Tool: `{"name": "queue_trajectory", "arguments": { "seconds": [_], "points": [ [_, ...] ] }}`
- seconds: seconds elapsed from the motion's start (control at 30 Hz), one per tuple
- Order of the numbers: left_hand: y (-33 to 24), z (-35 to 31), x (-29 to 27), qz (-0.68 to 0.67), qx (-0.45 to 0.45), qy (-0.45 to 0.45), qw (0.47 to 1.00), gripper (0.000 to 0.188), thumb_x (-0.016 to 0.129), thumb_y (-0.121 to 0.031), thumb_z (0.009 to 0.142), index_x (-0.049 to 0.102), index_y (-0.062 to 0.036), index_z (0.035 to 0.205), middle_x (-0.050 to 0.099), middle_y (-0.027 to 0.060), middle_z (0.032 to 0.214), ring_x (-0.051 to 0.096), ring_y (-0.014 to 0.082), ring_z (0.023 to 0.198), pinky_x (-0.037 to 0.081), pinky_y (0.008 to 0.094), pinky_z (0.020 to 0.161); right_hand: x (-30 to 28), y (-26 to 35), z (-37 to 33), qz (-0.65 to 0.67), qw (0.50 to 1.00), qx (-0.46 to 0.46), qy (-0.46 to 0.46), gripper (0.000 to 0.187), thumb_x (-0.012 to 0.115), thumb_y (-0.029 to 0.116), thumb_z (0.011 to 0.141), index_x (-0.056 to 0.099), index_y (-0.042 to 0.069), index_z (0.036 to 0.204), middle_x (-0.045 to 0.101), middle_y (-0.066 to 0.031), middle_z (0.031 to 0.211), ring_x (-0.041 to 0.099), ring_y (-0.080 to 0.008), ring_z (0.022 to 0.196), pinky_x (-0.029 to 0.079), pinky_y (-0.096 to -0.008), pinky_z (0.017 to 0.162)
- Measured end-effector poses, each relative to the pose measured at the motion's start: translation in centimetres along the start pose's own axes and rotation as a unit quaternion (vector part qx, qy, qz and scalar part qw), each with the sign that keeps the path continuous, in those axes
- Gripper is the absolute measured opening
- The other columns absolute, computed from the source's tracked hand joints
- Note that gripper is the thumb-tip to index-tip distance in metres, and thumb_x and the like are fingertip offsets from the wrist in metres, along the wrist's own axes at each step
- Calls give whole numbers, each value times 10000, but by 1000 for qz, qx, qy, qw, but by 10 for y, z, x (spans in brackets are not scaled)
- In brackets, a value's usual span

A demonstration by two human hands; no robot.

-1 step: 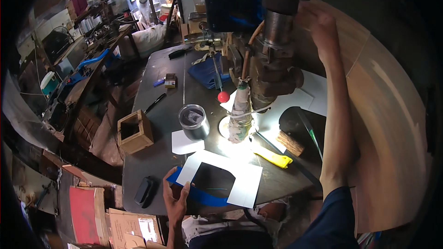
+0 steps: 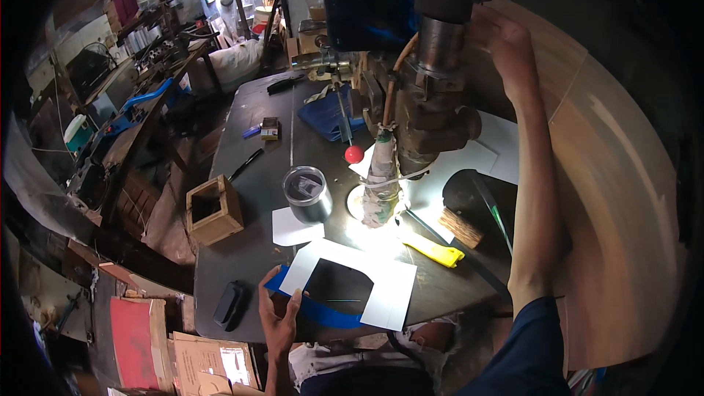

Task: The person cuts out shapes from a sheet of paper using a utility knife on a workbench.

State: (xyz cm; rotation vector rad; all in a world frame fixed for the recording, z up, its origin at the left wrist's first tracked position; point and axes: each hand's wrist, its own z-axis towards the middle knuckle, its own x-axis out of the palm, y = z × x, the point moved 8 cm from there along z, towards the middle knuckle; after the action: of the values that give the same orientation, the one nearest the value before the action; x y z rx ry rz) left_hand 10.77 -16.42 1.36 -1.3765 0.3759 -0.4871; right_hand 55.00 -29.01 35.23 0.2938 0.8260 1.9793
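Note:
Between the thumb and fingers of my left hand (image 2: pixel 281 309) are the left ends of a white arch-shaped sheet (image 2: pixel 389 286) and a curved blue piece (image 2: pixel 330 315) under it. Both lie at the table's near edge, the sheet's cut-out facing me. My right hand (image 2: pixel 507 48) is raised, with its fingers curled in shadow beside the dark round top of a metal machine (image 2: pixel 442 40); what they grip is hidden. Below, a cloth-wrapped machine part (image 2: pixel 381 176) stands over a bright patch of light behind the sheet.
A steel tumbler (image 2: pixel 311 202) stands on white paper (image 2: pixel 293 229), left of the light. Further left is an open wooden box (image 2: pixel 214 209). A black case (image 2: pixel 230 305) lies near my left hand. A yellow-handled tool (image 2: pixel 436 249) and a brush-like wooden piece (image 2: pixel 460 227) lie right. A red-knobbed lever (image 2: pixel 354 155) projects behind.

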Motion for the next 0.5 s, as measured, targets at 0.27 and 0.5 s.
{"name": "queue_trajectory", "arguments": {
  "seconds": [0.27, 0.5],
  "points": [
    [-6, 0, 9, -12, 2, 3, 1000, 537, 669, -15, 967, 433, 24, 1447, 630, 154, 1214, 675, 204, 1016, 546, 327, 919, -5, -14, 3, -34, 999, -17, -1, 575, 875, 286, 853, 670, -42, 1278, 759, -151, 1116, 716, -165, 1021, 566, -288, 884],
    [-5, 0, 4, 13, 8, -9, 1000, 531, 672, -17, 960, 445, 33, 1437, 627, 162, 1207, 679, 217, 1006, 552, 326, 900, 3, 15, -24, -152, 970, -145, -121, 522, 809, 192, 855, 636, 48, 1326, 723, -149, 1184, 660, -231, 1159, 535, -365, 961]
  ]
}}
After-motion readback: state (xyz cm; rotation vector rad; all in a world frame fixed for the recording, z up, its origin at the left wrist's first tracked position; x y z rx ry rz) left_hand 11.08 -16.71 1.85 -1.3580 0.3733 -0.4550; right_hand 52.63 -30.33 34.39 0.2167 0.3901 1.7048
